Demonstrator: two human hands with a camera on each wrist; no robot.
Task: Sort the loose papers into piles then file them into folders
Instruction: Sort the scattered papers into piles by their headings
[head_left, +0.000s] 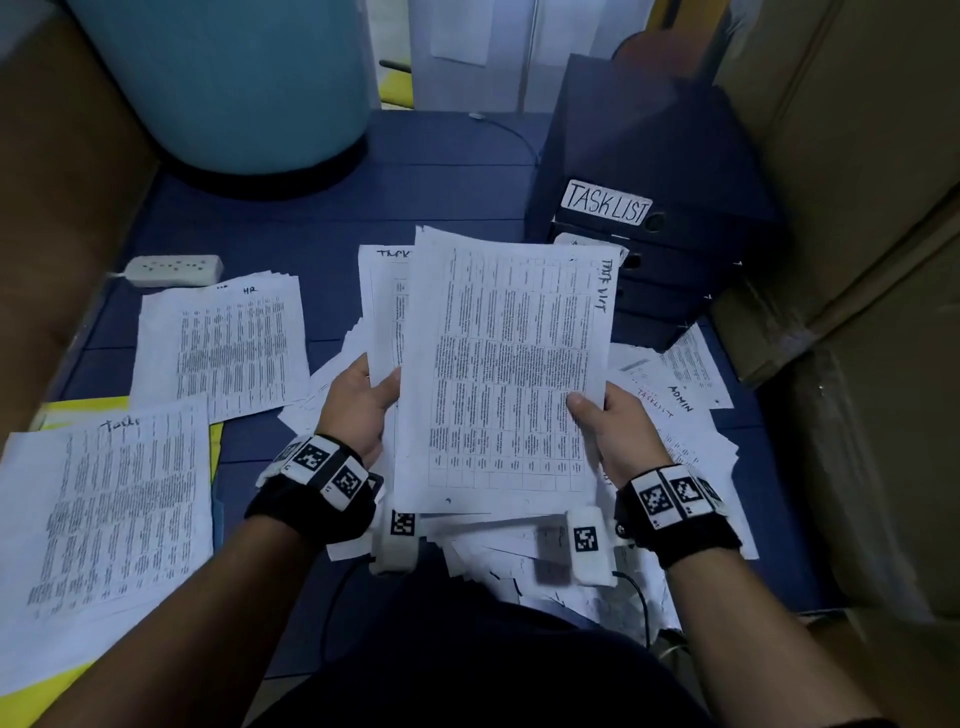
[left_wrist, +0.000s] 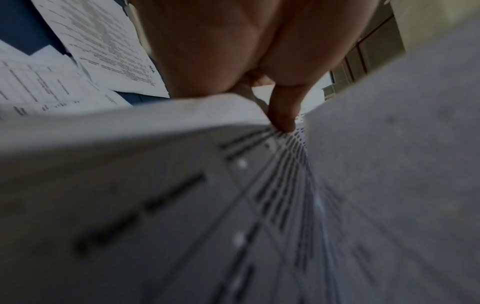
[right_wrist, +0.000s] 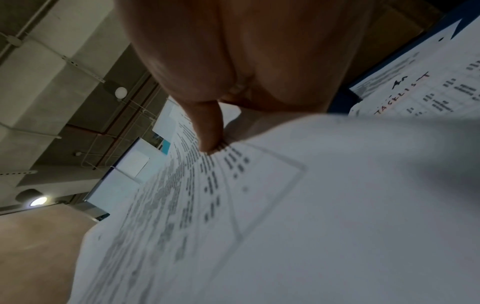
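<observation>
My right hand (head_left: 589, 408) pinches the right edge of a printed table sheet (head_left: 506, 364) headed in handwriting, held up over the blue mat; its thumb (right_wrist: 210, 133) lies on the print. My left hand (head_left: 376, 387) pinches another sheet (head_left: 382, 296) tucked behind and left of the first; its thumb (left_wrist: 284, 115) presses that paper. A heap of loose papers (head_left: 675, 441) lies under and right of my hands. An "HR" pile (head_left: 228, 343) sits at the left. A second pile (head_left: 104, 509) rests on a yellow folder (head_left: 78, 410). Dark binders (head_left: 654, 234), the top one labelled "TASK LIST", stand at the back right.
A white power strip (head_left: 174, 270) lies at the back left. A big blue barrel (head_left: 234, 78) stands behind it. Cardboard boxes (head_left: 857, 234) wall in the right side and another (head_left: 57, 182) the left. A blue mat (head_left: 415, 197) covers the floor.
</observation>
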